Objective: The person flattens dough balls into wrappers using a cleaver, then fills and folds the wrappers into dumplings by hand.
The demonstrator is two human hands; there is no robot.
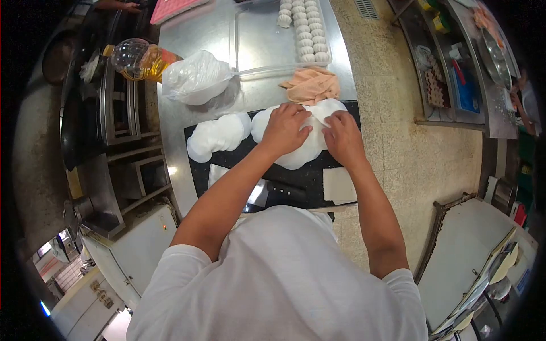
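Thin, rounded white dough sheets (296,154) lie on the black board (227,162) in front of me. My left hand (286,129) is on their left side, its fingers bent down onto the dough. On the right, my right hand (344,136) has its fingers curled at the edge of a raised dough flap. Both hands appear to grip the dough, though the fingertips are partly hidden. Another overlapping pile of white dough (219,136) rests at the board's left. Below my wrists lie a black-handled cleaver (284,191) and a pale square piece (339,184).
A peach cloth (310,85) sits just behind the dough. Farther back are a clear tray (264,42) with rows of pleated buns (307,28), a plastic bag of white material (196,79) and an oil bottle (136,58). Shelving (455,68) stands across the aisle at right.
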